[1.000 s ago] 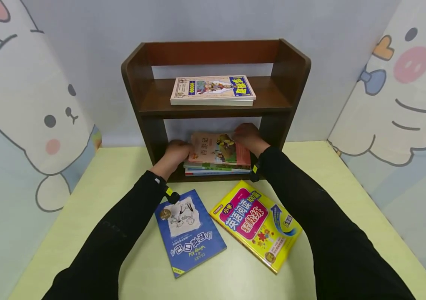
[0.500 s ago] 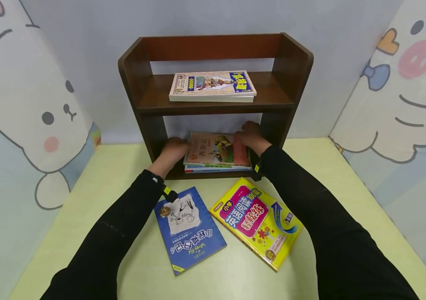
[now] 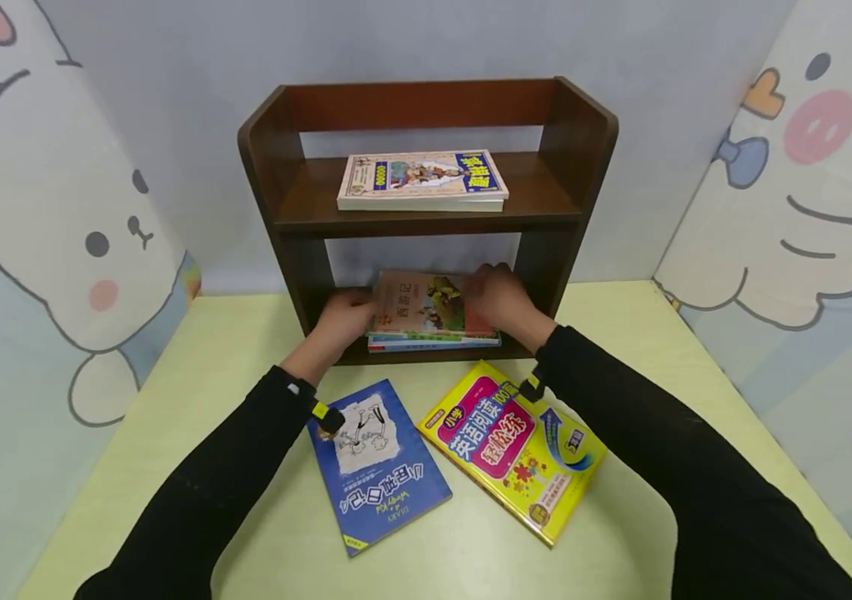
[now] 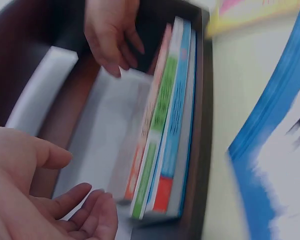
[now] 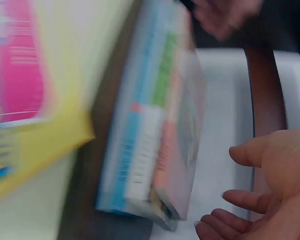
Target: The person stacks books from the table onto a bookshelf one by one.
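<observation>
A stack of books lies flat on the lower shelf, topped by an orange-pink storybook (image 3: 418, 304). Beneath it show a green-and-white spine (image 4: 165, 90) and a blue spine (image 4: 177, 105). At the stack's left end is my left hand (image 3: 346, 319), its fingers loosely bent and apart from the books in the left wrist view. My right hand (image 3: 504, 302) is at the other end and overlaps the top cover in the head view. The right wrist view shows its thumb and fingers (image 5: 242, 200) spread beside the stack, holding nothing.
The dark wooden bookshelf (image 3: 426, 223) stands against the wall. White-edged books (image 3: 423, 179) lie on its upper shelf. On the table (image 3: 261, 500) in front are a blue book (image 3: 384, 475) and a yellow workbook (image 3: 512, 450), both angled and under my forearms' reach.
Both hands have come slightly nearer the shelf front and lower, my right wrist shifting right. The top book now sits more squarely over the stack.
</observation>
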The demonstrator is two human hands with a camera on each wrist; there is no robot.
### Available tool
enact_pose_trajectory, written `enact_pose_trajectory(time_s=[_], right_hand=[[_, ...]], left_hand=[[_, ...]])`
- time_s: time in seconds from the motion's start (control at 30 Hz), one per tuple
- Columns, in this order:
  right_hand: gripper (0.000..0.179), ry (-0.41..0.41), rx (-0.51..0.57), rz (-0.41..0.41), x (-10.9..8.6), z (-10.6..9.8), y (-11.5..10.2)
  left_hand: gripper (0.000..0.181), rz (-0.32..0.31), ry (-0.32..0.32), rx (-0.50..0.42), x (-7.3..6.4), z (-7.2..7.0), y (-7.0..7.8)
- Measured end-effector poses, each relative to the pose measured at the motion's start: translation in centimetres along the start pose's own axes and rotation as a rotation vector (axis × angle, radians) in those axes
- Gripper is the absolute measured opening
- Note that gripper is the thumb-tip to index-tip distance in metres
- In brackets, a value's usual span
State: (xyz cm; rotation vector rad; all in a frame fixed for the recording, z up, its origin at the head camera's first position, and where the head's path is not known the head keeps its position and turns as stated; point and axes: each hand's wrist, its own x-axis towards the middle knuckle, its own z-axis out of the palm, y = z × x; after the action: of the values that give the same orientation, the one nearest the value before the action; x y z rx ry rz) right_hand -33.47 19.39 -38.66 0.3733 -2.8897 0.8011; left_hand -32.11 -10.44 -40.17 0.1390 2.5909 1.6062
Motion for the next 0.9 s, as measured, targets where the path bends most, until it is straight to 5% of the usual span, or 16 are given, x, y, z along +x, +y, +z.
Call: enact_pose_trajectory(time_s=[0.07,0.17,0.3,0.43,0.67,0.8,0.9], right_hand=[[0.035,0.016,-0.067,-0.068,-3.3,0.3,-0.4],[0.055,-0.036,-0.052,-0.023,-8.5,0.0,-0.5],[0.062,-0.163,-0.024,0.129,-14.2,-1.3,1.5],[0.067,-0.221,0.001,0.284,-18.6,-3.6,5.1],[0.066,-0.267,0.047,0.371,-23.6,-6.4,9.1],[0.061,-0.3,0.165,0.433,-24.4,-5.9,8.8],[0.059,-0.322,0.242,0.471,-24.3,-5.4,8.1]], left_hand=[[0.045,-0.025,-0.067,-0.028,-2.1,0.1,-0.4],[0.045,-0.084,-0.152,-0.028,-5.5,0.0,-1.4],[0.042,-0.176,-0.235,-0.017,-9.3,-0.6,-3.5],[0.045,-0.215,-0.262,-0.026,-11.6,-2.0,-4.9],[0.047,-0.187,-0.275,-0.029,-11.9,-3.1,-4.1],[0.046,-0.16,-0.293,-0.018,-10.5,-1.8,-3.4],[0.045,-0.148,-0.337,0.03,-9.3,0.6,-2.4]])
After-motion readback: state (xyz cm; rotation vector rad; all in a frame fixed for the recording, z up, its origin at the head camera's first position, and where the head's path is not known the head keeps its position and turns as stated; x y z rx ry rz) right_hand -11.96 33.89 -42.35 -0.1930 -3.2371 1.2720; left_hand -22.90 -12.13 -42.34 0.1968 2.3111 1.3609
